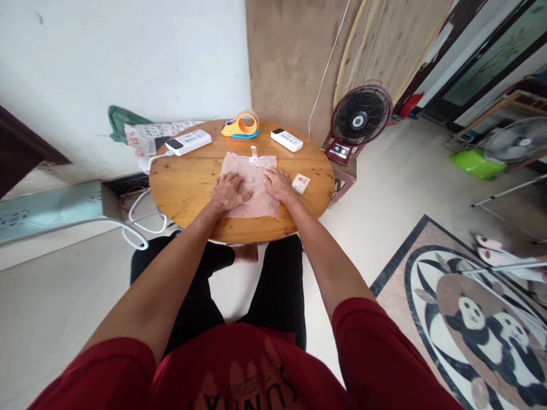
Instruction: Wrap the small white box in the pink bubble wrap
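A pinkish sheet of bubble wrap (252, 196) lies flat on the round wooden table (183, 188). My left hand (228, 191) rests on its left part, fingers spread. On its right edge lies my right hand (277, 183), fingers stretched forward over the wrap. A short strip of clear tape (254, 151) sticks up at the far edge of the wrap. Just right of my right hand is a small white and red card or packet (301, 183). Whether anything is under or inside the wrap I cannot tell.
An orange tape dispenser (243, 125) stands at the table's back, between a white power bank with a cable (189, 142) and another white device (286, 139). A dark red fan (361, 117) sits on a stool to the right. White cable loops hang at the left.
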Motion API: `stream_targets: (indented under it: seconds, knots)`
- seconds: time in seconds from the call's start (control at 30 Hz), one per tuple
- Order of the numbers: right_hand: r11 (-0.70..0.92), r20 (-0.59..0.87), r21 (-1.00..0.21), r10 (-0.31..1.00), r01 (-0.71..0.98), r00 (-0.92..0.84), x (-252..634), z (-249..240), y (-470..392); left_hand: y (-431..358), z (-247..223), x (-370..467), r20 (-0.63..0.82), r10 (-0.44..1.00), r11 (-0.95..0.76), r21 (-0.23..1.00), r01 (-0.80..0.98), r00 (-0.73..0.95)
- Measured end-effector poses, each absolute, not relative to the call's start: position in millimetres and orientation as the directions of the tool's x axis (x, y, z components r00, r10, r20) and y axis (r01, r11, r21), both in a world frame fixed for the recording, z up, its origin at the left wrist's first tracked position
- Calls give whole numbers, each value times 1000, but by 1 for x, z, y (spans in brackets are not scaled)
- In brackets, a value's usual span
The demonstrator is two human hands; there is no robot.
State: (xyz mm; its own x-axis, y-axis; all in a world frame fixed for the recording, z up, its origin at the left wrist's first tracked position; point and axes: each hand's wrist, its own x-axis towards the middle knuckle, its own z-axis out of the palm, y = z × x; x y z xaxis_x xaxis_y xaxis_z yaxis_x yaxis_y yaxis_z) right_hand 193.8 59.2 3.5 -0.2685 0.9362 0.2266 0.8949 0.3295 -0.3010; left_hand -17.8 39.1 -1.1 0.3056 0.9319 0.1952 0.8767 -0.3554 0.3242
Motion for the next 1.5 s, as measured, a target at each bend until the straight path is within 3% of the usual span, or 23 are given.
stream_targets:
  seconds: [1.17,1.5]
  knots:
    - [332,255,-280,930,901,-264,194,6,55,41,-2,-16,205,929,-359,315,879,307]
    - [321,246,-303,936,897,-251,196,4,55,43,-2,-14,165,935,-347,258,902,313]
